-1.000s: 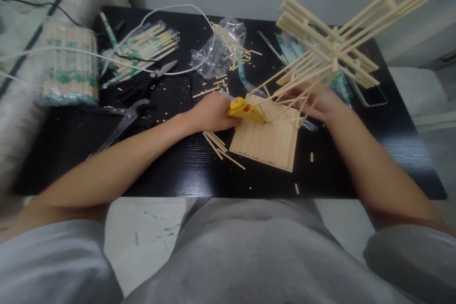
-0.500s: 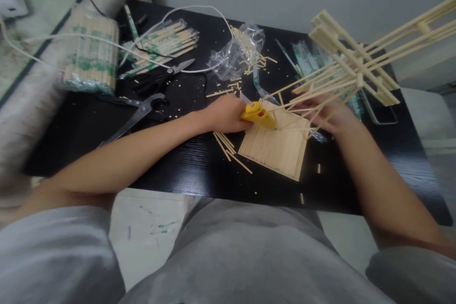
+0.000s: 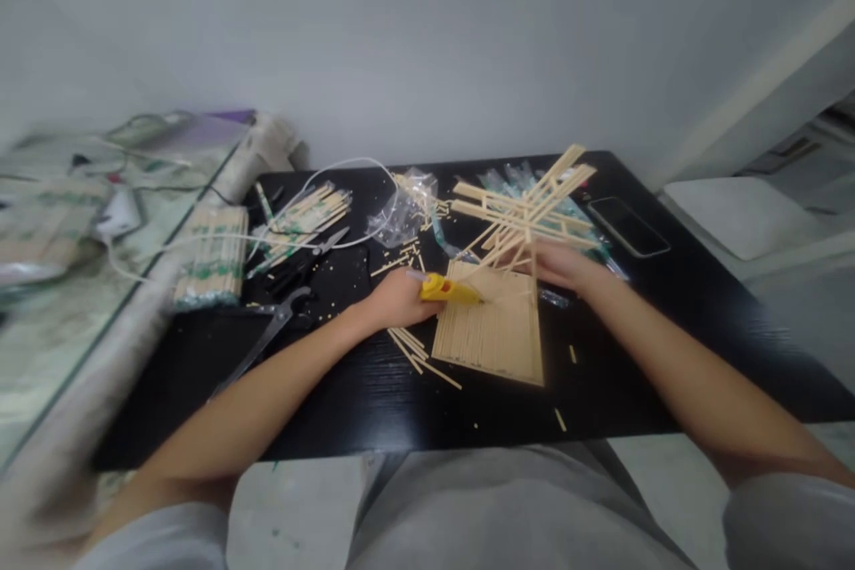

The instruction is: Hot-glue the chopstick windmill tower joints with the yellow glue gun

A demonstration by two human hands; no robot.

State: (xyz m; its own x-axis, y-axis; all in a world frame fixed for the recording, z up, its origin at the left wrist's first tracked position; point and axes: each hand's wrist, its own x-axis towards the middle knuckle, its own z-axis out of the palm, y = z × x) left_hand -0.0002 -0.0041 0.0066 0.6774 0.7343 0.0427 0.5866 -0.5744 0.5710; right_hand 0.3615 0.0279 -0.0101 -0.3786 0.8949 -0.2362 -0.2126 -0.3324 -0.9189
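Left hand [image 3: 402, 297] around glue gun [image 3: 451, 289]

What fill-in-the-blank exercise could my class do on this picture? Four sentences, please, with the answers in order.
1. The hand gripping the glue gun is the person's ____ hand.
2. The colour of the glue gun's body is ____.
3. The panel of sticks lies on a table whose top is coloured ____.
4. In the picture, the phone lies to the ____ of the stick frame.

Missing words: left; yellow; black; right.
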